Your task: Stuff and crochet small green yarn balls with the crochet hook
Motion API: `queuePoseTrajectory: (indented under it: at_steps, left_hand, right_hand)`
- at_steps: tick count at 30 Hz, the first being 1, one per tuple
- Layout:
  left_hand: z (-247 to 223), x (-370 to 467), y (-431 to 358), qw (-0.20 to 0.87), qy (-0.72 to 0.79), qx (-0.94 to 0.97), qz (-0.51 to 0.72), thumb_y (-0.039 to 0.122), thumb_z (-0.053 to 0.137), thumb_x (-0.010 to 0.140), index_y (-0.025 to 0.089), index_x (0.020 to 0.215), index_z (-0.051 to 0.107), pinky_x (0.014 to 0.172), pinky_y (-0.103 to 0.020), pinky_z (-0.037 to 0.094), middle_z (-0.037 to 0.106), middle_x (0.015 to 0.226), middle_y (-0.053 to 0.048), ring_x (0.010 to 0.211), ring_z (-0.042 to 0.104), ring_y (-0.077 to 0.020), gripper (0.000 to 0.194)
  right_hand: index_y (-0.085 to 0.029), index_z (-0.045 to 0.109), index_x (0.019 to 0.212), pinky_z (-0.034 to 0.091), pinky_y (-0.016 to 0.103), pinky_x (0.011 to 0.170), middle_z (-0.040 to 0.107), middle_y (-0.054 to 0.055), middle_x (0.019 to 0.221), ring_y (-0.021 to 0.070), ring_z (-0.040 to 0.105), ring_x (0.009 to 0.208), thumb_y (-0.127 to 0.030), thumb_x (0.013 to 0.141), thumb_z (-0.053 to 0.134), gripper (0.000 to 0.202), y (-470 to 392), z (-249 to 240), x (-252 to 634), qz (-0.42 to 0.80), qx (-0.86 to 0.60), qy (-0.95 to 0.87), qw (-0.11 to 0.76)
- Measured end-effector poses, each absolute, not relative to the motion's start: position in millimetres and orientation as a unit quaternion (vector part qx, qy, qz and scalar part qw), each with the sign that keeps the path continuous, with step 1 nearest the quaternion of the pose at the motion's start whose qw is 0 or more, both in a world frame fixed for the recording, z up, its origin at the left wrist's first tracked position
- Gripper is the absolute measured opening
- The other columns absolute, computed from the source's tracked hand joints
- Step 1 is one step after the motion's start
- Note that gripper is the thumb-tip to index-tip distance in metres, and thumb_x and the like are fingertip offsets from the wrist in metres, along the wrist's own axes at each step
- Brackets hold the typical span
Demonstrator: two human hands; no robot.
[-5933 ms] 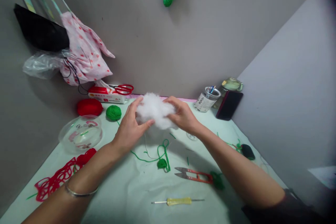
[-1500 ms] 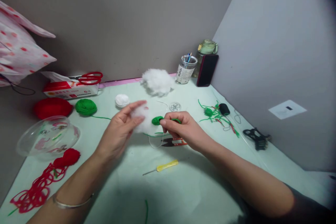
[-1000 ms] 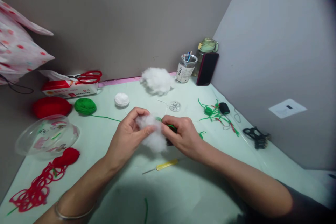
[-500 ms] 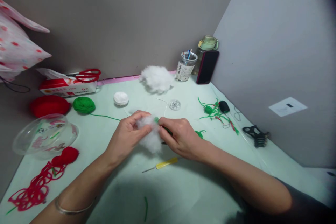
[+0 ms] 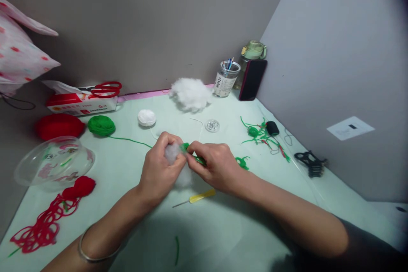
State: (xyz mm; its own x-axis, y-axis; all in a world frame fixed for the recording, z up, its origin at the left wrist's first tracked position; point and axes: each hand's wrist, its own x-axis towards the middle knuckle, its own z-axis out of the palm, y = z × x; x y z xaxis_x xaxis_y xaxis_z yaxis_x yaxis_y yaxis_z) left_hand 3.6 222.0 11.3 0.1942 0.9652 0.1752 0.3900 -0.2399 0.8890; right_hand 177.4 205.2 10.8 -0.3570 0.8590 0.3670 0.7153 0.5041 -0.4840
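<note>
My left hand (image 5: 163,168) is closed around a tuft of white stuffing (image 5: 172,153), part of which hangs below the fingers. My right hand (image 5: 213,163) pinches a small green yarn piece (image 5: 185,147) right against the stuffing; most of that piece is hidden by the fingers. Both hands meet over the middle of the table. Just below them lies a yellow-handled tool with a thin metal shaft (image 5: 199,196); its tip is too small to make out. Green yarn (image 5: 130,139) runs from a green ball (image 5: 101,126) toward my left hand.
A pile of white stuffing (image 5: 191,94) sits at the back, near a pen jar (image 5: 225,80) and a phone (image 5: 253,80). Red scissors (image 5: 106,89) rest on a tissue box (image 5: 83,104). Left are a clear bowl (image 5: 28,168) and red yarn (image 5: 43,225); right, green scraps (image 5: 253,131) and a black claw clip (image 5: 310,163).
My left hand has closed more tightly over the stuffing, which now looks more bunched. My right hand has shifted slightly left, bringing the green yarn piece against it.
</note>
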Motion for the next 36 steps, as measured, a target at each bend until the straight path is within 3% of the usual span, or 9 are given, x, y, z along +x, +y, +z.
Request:
queuePoseTrajectory:
  at_steps: [6,9,11,15,19,22,25,32,36]
  left_hand:
    - [18,-1,226,0.421,0.454,0.656,0.432,0.022,0.067,0.083,0.023,0.1,0.063,0.078,-0.028,0.047,0.066,0.104,-0.002,0.09,0.06,-0.0178,0.018]
    - [21,-5,232,0.554,0.448,0.505,0.487,0.028,0.071,0.086,0.03,0.121,0.062,0.066,-0.025,0.046,0.067,0.123,0.0,0.079,0.059,-0.013,0.037]
    - [18,-6,234,0.58,0.439,0.449,0.519,0.025,0.07,0.087,0.03,0.111,0.066,0.064,-0.023,0.045,0.067,0.123,0.002,0.074,0.057,-0.0106,0.025]
    - [9,1,226,0.535,0.383,0.594,0.462,0.019,0.061,0.092,0.023,0.086,0.074,0.093,-0.028,0.049,0.07,0.106,-0.002,0.103,0.064,-0.0185,0.015]
    - [14,5,215,0.573,0.357,0.629,0.384,0.034,0.051,0.102,0.025,0.114,0.075,0.105,-0.034,0.048,0.072,0.12,-0.005,0.117,0.065,-0.0235,0.029]
    - [20,2,215,0.583,0.355,0.651,0.332,0.044,0.052,0.103,0.03,0.138,0.066,0.114,-0.035,0.044,0.065,0.144,-0.004,0.136,0.057,-0.0249,0.04]
    - [23,-3,224,0.555,0.365,0.667,0.337,0.039,0.059,0.1,0.031,0.129,0.073,0.118,-0.034,0.041,0.069,0.14,-0.001,0.137,0.056,-0.0236,0.033]
    - [28,-12,235,0.592,0.4,0.464,0.523,0.028,0.084,0.079,0.027,0.11,0.07,0.075,-0.019,0.054,0.075,0.105,0.002,0.086,0.069,-0.0125,0.034]
    - [24,-5,226,0.652,0.388,0.466,0.456,0.031,0.085,0.078,0.022,0.092,0.068,0.061,-0.02,0.05,0.071,0.088,0.001,0.069,0.062,-0.0114,0.024]
  right_hand:
    - [-0.019,0.064,0.078,0.026,0.025,0.058,0.048,-0.006,0.056,0.0088,0.036,0.054,-0.025,0.091,0.056,0.016,213,19,182,0.178,-0.569,-0.744,0.302]
    - [-0.018,0.061,0.071,0.027,0.024,0.058,0.047,-0.007,0.057,0.0071,0.037,0.054,-0.019,0.086,0.058,0.016,211,31,182,0.327,-0.535,-0.743,0.235]
    - [-0.018,0.057,0.067,0.028,0.023,0.057,0.046,-0.008,0.058,0.0063,0.038,0.056,-0.018,0.084,0.06,0.018,207,40,181,0.446,-0.449,-0.755,0.172]
    - [-0.019,0.048,0.063,0.025,0.023,0.053,0.036,-0.009,0.057,0.0065,0.031,0.055,-0.021,0.085,0.059,0.024,205,47,181,0.571,-0.39,-0.7,0.176]
    - [-0.018,0.053,0.065,0.025,0.025,0.054,0.036,-0.007,0.061,0.0081,0.029,0.058,-0.022,0.084,0.058,0.02,213,42,187,0.61,-0.395,-0.646,0.233]
    - [-0.018,0.055,0.068,0.026,0.026,0.055,0.039,-0.007,0.062,0.0085,0.031,0.058,-0.022,0.085,0.057,0.018,217,42,192,0.61,-0.401,-0.636,0.25]
    - [-0.019,0.054,0.066,0.025,0.025,0.053,0.038,-0.007,0.06,0.0082,0.029,0.056,-0.024,0.086,0.058,0.021,216,47,193,0.601,-0.406,-0.64,0.255]
    - [-0.019,0.055,0.065,0.03,0.025,0.057,0.044,-0.005,0.059,0.0088,0.037,0.058,-0.032,0.09,0.059,0.029,216,45,192,0.393,-0.541,-0.666,0.33]
    - [-0.019,0.06,0.07,0.029,0.025,0.058,0.042,-0.007,0.056,0.008,0.033,0.055,-0.029,0.089,0.06,0.021,217,31,188,0.261,-0.565,-0.686,0.377]
